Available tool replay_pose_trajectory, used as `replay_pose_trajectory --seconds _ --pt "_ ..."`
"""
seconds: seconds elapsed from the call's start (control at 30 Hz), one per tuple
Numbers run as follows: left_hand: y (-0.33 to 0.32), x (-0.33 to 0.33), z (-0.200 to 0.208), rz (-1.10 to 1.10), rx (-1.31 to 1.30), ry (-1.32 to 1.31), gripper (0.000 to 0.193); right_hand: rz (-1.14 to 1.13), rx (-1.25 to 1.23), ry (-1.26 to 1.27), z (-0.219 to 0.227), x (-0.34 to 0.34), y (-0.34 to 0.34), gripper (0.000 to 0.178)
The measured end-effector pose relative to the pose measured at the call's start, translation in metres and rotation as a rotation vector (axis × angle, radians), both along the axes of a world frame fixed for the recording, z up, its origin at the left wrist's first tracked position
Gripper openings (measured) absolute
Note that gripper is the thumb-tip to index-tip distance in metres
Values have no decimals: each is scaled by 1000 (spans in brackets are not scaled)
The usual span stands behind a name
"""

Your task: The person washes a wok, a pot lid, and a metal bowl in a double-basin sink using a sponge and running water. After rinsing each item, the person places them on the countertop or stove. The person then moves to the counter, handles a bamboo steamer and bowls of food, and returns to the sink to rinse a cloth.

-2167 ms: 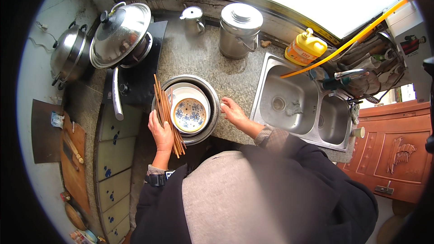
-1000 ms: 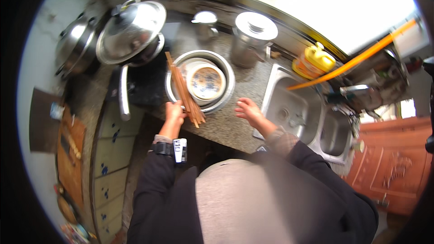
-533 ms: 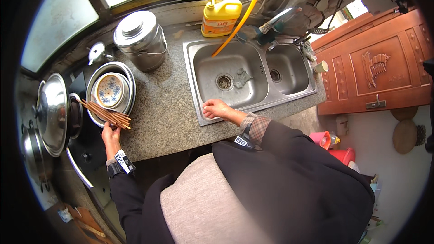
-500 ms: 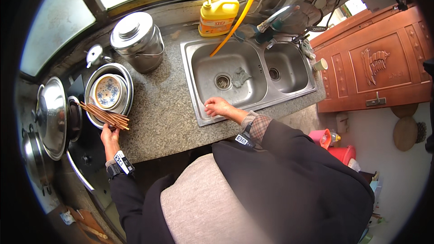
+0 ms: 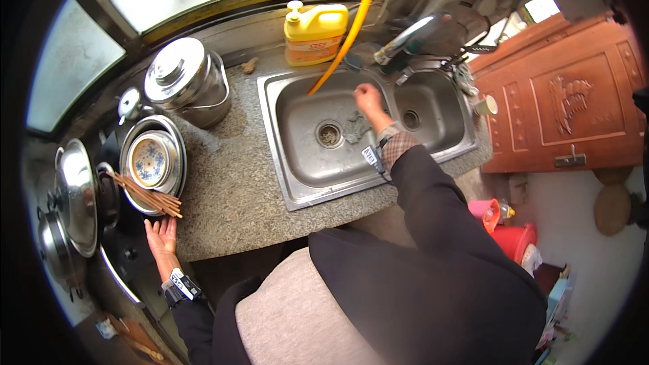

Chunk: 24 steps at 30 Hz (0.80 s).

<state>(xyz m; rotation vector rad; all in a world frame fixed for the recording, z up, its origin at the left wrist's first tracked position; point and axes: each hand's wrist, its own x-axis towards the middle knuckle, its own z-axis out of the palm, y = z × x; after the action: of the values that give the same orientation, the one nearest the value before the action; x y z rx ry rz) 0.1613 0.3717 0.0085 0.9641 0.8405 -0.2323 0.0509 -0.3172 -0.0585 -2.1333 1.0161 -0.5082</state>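
At the left end of the counter, a metal basin (image 5: 181,162) holds stacked bowls, the top one a blue-patterned bowl (image 5: 149,160). A bundle of wooden chopsticks (image 5: 150,196) lies across its near rim. My left hand (image 5: 162,238) is open just below the chopsticks, palm up and fingers spread, holding nothing. Over the steel double sink (image 5: 291,192), my right hand (image 5: 370,100) hovers with fingers curled in, near the divider and short of the faucet (image 5: 405,39); nothing shows in it. A grey-green rag (image 5: 356,128) lies by the drain in the larger bowl.
Behind the sink stand a yellow pump jug (image 5: 314,37) and a yellow hose (image 5: 358,23). A lidded metal pail (image 5: 186,84) stands behind the basin. Pans with a domed lid (image 5: 78,196) crowd the far left. A paper cup (image 5: 487,105) sits at the sink's right edge.
My right hand has moved from the sink's front rim right and farther over the basin. My left hand has come off the metal basin and chopsticks and turned open, slightly nearer me.
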Motion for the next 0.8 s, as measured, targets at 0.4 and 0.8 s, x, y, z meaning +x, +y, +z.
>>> replay_pose_trajectory --seconds 0.4,0.8 --pt "59 -205 28 126 215 226 32 368 -480 238 37 75 -64 36" --pt "40 -275 17 29 176 203 24 630 171 -237 67 150 152 28"
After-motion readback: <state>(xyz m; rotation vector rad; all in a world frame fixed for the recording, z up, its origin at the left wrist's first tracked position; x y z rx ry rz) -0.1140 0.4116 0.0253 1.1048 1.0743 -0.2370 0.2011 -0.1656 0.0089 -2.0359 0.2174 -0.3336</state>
